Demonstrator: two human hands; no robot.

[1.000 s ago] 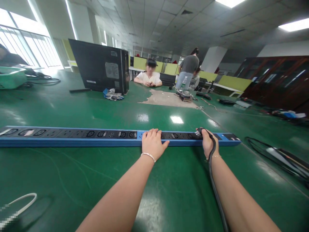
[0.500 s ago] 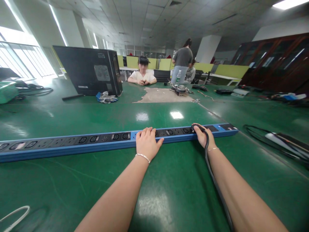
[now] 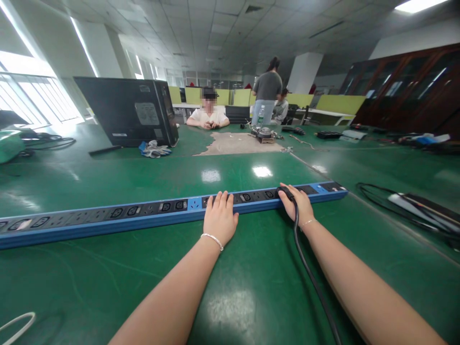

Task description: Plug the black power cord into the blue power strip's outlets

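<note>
A long blue and black power strip (image 3: 97, 221) with many sockets lies across the green table, its right end near the table seam. My left hand (image 3: 220, 218) rests flat on the strip near its middle, fingers stretched over the sockets, holding nothing. Farther right, my right hand (image 3: 296, 203) grips a black plug (image 3: 285, 192) at a socket; how deep it sits is hidden by the fingers. From the plug a black cable (image 3: 312, 273) runs down toward me beside my right forearm.
A black computer case (image 3: 125, 112) and gloves (image 3: 155, 149) stand at back left. Across the green table (image 3: 143, 177) sits a person in white. A bottle (image 3: 260, 115) and metal parts (image 3: 265, 134) are behind. Coiled cables (image 3: 381, 201) lie at right.
The whole view has shifted slightly, so the strip and right hand appear a little farther left. My left hand shows slightly more to the right along the strip; the right hand keeps its grip.
</note>
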